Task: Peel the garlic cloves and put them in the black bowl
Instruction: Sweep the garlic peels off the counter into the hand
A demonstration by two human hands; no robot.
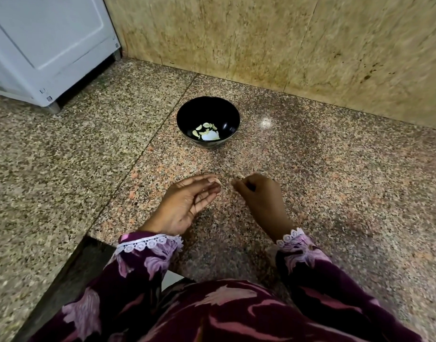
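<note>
Black bowl (208, 120) stands on the granite surface (310, 169) at 12 o'clock from both hands, holding peeled cloves (206, 131). Left hand (187, 204): fingers pinch a garlic clove (218, 181). Right hand (260, 193): fingers curled, pinching a skin fragment (238, 178).

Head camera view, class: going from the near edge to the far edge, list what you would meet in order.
Patterned sleeves → left hand and right hand side by side, each pinching something small at the fingertips → bare granite counter → black bowl holding peeled garlic cloves → stone wall.
</note>
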